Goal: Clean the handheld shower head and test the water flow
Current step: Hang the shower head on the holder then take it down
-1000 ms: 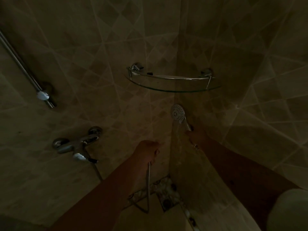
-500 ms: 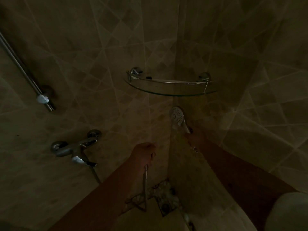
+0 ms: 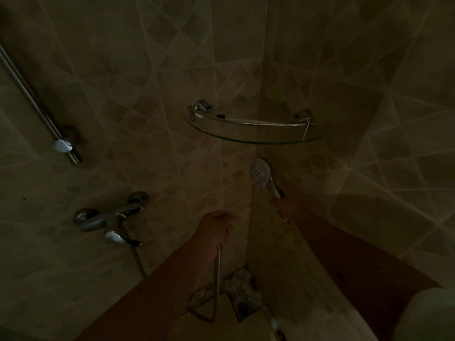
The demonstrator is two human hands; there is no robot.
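The scene is very dim; right of centre, the right hand (image 3: 286, 205) is wrapped around the handle of the shower head (image 3: 259, 171), whose white perforated face points toward the camera, just below the glass corner shelf (image 3: 253, 140); at lower centre the left hand (image 3: 214, 226) is fisted around the metal hose (image 3: 217, 274), which hangs down toward the floor drain (image 3: 242, 307); the mixer tap (image 3: 110, 219) sits on the tiled wall at lower left; a slide rail (image 3: 37, 107) runs along the upper left of the frame.
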